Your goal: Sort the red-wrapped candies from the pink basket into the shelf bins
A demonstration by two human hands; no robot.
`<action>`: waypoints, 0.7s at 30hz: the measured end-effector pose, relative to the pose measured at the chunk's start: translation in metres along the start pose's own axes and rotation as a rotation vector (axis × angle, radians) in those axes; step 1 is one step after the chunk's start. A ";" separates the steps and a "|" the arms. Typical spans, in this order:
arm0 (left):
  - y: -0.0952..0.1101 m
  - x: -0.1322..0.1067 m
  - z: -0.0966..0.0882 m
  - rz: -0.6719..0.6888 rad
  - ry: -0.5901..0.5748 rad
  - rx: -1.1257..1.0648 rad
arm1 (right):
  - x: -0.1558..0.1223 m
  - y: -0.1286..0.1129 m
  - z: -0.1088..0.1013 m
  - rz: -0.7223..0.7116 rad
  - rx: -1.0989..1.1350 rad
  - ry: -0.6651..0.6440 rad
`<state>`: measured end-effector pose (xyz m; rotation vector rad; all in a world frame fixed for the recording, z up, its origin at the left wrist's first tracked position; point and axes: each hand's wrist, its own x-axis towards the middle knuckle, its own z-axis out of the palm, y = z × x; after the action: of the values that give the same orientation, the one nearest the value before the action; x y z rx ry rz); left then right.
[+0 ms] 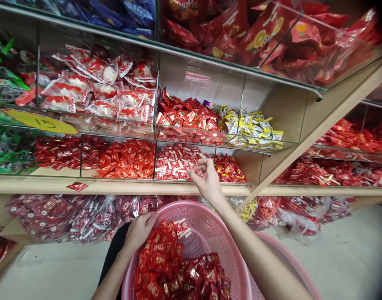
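My left hand (141, 230) grips the left side of the rim of a pink plastic basket (220, 225). Inside the basket lie orange-red wrapped candies (159, 254), dark red wrapped candies (200, 275) and a small cluster of red-and-white candies (182, 228). My right hand (206, 178) is raised beyond the basket, in front of a shelf bin of red-and-white wrapped candies (175, 162). Its fingers are curled in toward the thumb; what they hold, if anything, I cannot make out.
Glass-fronted shelves hold orange-red candies (128, 158), yellow-and-white candies (253, 127) and larger red-white packets (106, 91). A yellow price tag (42, 121) reads 15. One stray candy (77, 186) lies on the wooden ledge. Bagged candies (94, 216) sit below; another pink basket (281, 250) stands right.
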<state>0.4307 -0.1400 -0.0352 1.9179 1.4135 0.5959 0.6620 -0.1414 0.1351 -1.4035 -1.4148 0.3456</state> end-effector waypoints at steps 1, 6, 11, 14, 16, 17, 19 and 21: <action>0.000 0.000 0.000 -0.004 -0.002 0.008 | -0.015 0.000 -0.002 -0.026 0.029 -0.039; 0.000 0.001 0.002 -0.004 -0.002 0.049 | -0.099 0.047 0.012 0.161 -0.259 -0.310; 0.005 -0.002 0.000 0.029 -0.003 0.025 | -0.135 0.100 0.048 0.246 -0.601 -0.428; 0.007 -0.004 -0.002 0.012 0.004 0.019 | -0.133 0.106 0.067 0.226 -0.682 -0.471; 0.007 -0.004 -0.002 0.005 0.008 0.026 | -0.132 0.105 0.077 0.219 -0.743 -0.485; 0.006 -0.004 -0.002 0.004 0.009 0.033 | -0.131 0.105 0.080 0.215 -0.763 -0.487; 0.004 -0.003 -0.001 0.003 0.011 0.045 | -0.132 0.106 0.085 0.212 -0.780 -0.477; 0.002 -0.002 0.000 -0.005 0.011 0.043 | -0.133 0.106 0.086 0.215 -0.773 -0.471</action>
<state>0.4311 -0.1427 -0.0340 1.9472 1.4480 0.5788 0.6166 -0.1873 -0.0446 -2.2157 -1.8956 0.2867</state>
